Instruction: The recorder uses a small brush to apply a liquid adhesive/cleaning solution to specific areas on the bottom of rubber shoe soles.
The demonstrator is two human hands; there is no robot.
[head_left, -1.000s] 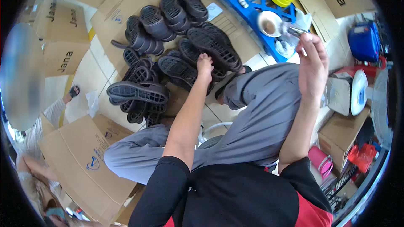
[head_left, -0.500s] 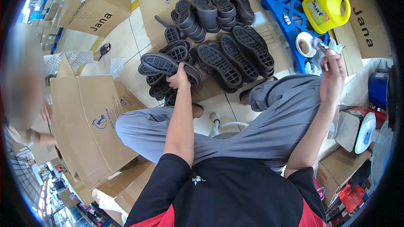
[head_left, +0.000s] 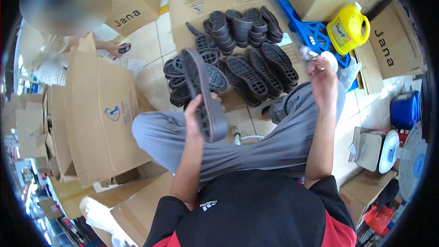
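Observation:
My left hand grips a dark brown shoe sole by its edges, tilted almost upright above my left knee. The sole's ridged, hollow-gridded face is turned to the left. My right hand, raised over my right knee, pinches a slim tool with a pale, shiny head; its exact kind is unclear. Behind it stands a white bowl, partly hidden by that hand. Several stacks of matching soles lie beyond my knees, with a looser heap at their left.
A flat cardboard sheet lies under the soles. At right are a blue plastic pallet, a yellow jug and a blue bucket. A large carton stands at my left, with another person beyond it.
My left hand has lifted the sole off the heap and brought it nearer, turning it upright. My right hand has moved left with the tool. The other person has shifted farther away.

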